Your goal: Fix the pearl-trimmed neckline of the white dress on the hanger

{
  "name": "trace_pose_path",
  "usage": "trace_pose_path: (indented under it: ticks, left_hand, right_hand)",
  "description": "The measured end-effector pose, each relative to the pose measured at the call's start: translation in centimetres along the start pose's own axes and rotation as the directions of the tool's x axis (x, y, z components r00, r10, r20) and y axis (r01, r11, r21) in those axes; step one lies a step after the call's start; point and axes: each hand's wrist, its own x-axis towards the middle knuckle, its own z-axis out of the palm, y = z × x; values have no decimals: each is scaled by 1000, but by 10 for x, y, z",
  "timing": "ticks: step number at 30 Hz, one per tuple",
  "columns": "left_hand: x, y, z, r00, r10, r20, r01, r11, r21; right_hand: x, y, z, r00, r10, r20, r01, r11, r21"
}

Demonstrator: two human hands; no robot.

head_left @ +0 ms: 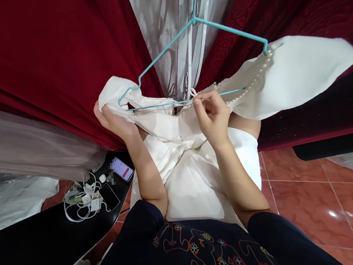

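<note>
A white dress (195,176) with pearl-beaded edges along its neckline lies across my lap and rises in front of me. Inside its neckline sits a turquoise clothes hanger (169,46), its hook at the top. My left hand (113,119) grips the left shoulder of the dress, fingers wrapped behind the cloth beside the hanger's left end. Near the middle of the neckline, my right hand (212,113) is closed in a pinch at the beaded edge and the hanger's lower bar. A puffed white sleeve (297,72) spreads out on the right.
On the left, a black table (50,242) holds a lit phone (122,169), a dark phone (109,197) and tangled white cables (86,198). Dark red curtains (48,49) hang on both sides of pale drapery. Reddish floor tiles (309,203) show at the right.
</note>
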Motion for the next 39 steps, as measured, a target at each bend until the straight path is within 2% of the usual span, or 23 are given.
trace_pose_path:
  ticks: [2,3,4,5,7,9,12,13,14,15,16,18,20,21,23,25,27,28,29,31,33,37,39]
  left_hand:
    - [-6,-6,-11,1000,14,-7,-13,1000,7]
    - [-10,-7,-17,998,54,34,-55,998,27]
    - [-16,-6,-21,987,101,123,-108,993,56]
    - [-22,-3,-24,959,140,246,-168,981,96]
    - [-35,8,-27,845,158,511,-281,944,174]
    - [-46,21,-25,732,115,672,-329,923,199]
    - [-61,36,-18,559,61,827,-238,967,89]
    - [-66,39,-14,517,53,854,-175,984,45]
    - [-71,41,-11,501,44,864,-106,994,10]
    - [-77,42,-8,511,28,859,-33,999,-13]
    - [-83,43,-5,544,4,839,38,999,-30]
    - [-95,43,1,636,-37,771,144,987,-72]
    - [-103,42,7,707,-25,707,170,976,-136]
    - [-106,41,8,720,0,694,163,972,-170]
    - [-105,38,10,723,57,689,132,967,-219]
    - [-102,35,10,721,96,686,114,960,-254]
    - [-97,33,9,732,113,672,111,953,-281]
    - [-96,32,8,740,112,664,111,953,-283]
    - [-95,31,8,745,106,658,110,954,-278]
    - [-94,31,7,759,94,644,106,958,-265]
    - [-93,30,7,764,94,638,99,961,-259]
    - [-91,30,5,745,111,658,77,965,-249]
    - [-89,33,4,744,114,659,68,968,-244]
  right_hand:
    - [-1,-3,2,1000,9,19,-9,1000,-10]
    - [-2,-4,4,1000,14,26,-14,1000,-9]
    - [-2,-5,5,999,20,32,-19,1000,-2]
    - [-3,-6,7,999,25,36,-26,1000,8]
    - [-3,-7,10,999,35,36,-36,999,32]
    - [-3,-8,12,999,37,33,-39,998,53]
    - [-3,-7,12,999,38,29,-40,997,72]
    - [-3,-7,12,999,35,28,-37,996,75]
    - [-3,-6,12,999,30,25,-32,996,78]
    - [-3,-5,11,1000,23,21,-24,997,79]
    - [-3,-5,11,1000,15,17,-16,997,79]
    - [-4,-4,11,1000,7,17,-8,997,82]
    - [-5,-5,11,999,2,36,-5,997,77]
    - [-5,-6,10,999,-5,45,2,998,69]
    - [-2,-8,4,999,-37,1,37,999,38]
    - [4,-8,-7,978,-118,-170,117,993,-19]
    - [14,-4,-22,901,-268,-341,222,960,-169]
    - [19,0,-29,861,-354,-366,262,924,-277]
    - [24,4,-36,832,-431,-350,291,875,-387]
    - [33,12,-49,809,-523,-269,331,783,-527]
    - [40,17,-57,804,-535,-257,352,779,-519]
    - [56,21,-69,777,-556,-296,407,802,-438]
    - [62,22,-71,780,-561,-276,415,795,-443]
